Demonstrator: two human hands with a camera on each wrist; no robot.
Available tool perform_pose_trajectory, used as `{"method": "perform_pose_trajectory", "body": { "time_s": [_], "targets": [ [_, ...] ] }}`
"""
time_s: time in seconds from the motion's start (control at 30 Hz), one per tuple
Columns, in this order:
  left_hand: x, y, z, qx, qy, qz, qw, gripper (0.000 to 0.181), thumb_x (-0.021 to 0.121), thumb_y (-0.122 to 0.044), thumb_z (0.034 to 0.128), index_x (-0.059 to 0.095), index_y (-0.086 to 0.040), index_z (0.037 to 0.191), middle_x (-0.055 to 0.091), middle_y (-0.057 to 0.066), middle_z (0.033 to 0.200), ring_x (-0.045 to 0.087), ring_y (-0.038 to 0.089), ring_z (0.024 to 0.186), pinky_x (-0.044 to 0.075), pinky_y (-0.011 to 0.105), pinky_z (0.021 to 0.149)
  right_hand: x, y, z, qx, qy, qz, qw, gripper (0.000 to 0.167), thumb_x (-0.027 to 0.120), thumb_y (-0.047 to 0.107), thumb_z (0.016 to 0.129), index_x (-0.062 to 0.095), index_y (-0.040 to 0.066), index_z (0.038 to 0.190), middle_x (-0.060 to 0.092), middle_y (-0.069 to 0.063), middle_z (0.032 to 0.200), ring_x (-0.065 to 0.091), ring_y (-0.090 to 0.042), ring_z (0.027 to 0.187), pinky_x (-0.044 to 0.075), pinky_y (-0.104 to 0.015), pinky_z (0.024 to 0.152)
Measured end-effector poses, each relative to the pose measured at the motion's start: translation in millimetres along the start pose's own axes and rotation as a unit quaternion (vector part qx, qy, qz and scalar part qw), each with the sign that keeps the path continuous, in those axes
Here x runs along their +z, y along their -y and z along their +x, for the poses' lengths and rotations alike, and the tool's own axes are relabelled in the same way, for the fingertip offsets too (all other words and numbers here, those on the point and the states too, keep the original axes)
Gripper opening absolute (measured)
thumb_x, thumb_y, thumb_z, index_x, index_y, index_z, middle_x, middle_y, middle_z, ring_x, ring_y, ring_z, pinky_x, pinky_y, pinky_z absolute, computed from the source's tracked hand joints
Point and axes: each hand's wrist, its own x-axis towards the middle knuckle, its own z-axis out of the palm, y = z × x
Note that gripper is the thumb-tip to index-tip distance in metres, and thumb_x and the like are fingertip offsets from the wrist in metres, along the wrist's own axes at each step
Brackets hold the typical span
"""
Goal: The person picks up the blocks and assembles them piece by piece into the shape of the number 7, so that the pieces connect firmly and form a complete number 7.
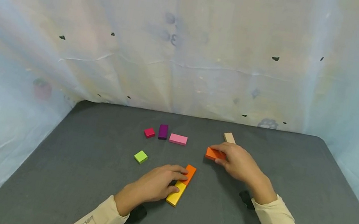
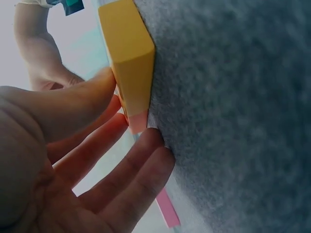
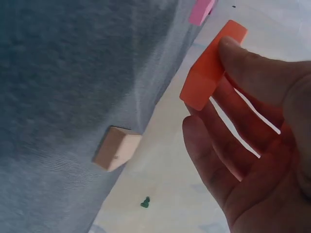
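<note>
- Two hands are over the dark gray tabletop point(image 1: 74, 189): the right hand point(image 1: 237, 161) right of centre, the left hand point(image 1: 157, 181) at lower centre.
- The red-orange block point(image 1: 212, 154), just right of the frame's centre, is pinched between the right hand's thumb and fingers, its outer end sticking out past them.
- The left hand's loosely bent fingers rest on the light orange block point(image 1: 191, 172), its thumb touching the yellow block point(image 1: 175, 193): contact, hardly a clench.
- Those two blocks meet end to end, slanting up rightward.
- A broad gray strip separates this pair from the right hand; wider stretches run toward both side edges.
- The beige block point(image 1: 229, 137), partly hidden behind the right hand, lies near the far edge.
- Red point(image 1: 149, 132), purple point(image 1: 163, 131) and pink point(image 1: 178, 140) blocks form a spaced row at upper centre-left.
- The lime green block point(image 1: 140, 156) lies below that row.
- The far edge, round-cornered, meets the pale curtain point(image 1: 214, 34).
</note>
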Motion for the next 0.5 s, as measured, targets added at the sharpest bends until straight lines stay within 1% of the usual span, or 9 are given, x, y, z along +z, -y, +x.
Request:
{"method": "perform_pose_trajectory", "body": {
  "time_s": [0.07,0.17,0.33,0.5],
  "targets": [
    [0.1,0.3,0.4,-0.004,0.000,-0.009,1.0000,0.041,0.069,-0.024,0.0948,0.064,-0.018,0.135,0.055,-0.006,0.143,0.052,0.017,0.134,0.045,0.039,0.111,-3,2,2.7,-0.002,0.005,0.005,1.0000,0.040,0.075,0.015,0.089,0.068,0.013,0.128,0.071,-0.005,0.118,0.066,-0.022,0.101,0.055,-0.044,0.086],
    [0.0,0.4,0.9,-0.015,0.001,-0.022,0.9996,0.040,0.070,-0.023,0.0941,0.065,-0.018,0.134,0.056,-0.007,0.143,0.053,0.017,0.134,0.044,0.041,0.111,-6,3,6.4,-0.015,0.022,0.027,0.9993,0.041,0.074,0.015,0.090,0.067,0.014,0.130,0.069,-0.005,0.123,0.065,-0.022,0.104,0.054,-0.044,0.088],
    [-2.3,-3.3,2.2,-0.040,-0.002,-0.040,0.9984,0.040,0.072,-0.020,0.0919,0.067,-0.020,0.131,0.057,-0.009,0.141,0.054,0.018,0.132,0.045,0.043,0.110,-9,-1,11.5,-0.059,0.060,0.061,0.9946,0.040,0.072,0.013,0.091,0.066,0.017,0.131,0.068,-0.003,0.127,0.064,-0.022,0.112,0.054,-0.044,0.094],
    [-3.3,-6.4,2.5,-0.056,-0.004,-0.051,0.9971,0.039,0.073,-0.019,0.0909,0.068,-0.020,0.130,0.058,-0.010,0.140,0.054,0.017,0.132,0.045,0.043,0.110,-8,-8,15.0,-0.092,0.067,0.068,0.9912,0.041,0.072,0.010,0.090,0.066,0.016,0.131,0.068,-0.003,0.127,0.064,-0.022,0.115,0.053,-0.045,0.096]
  ]
}}
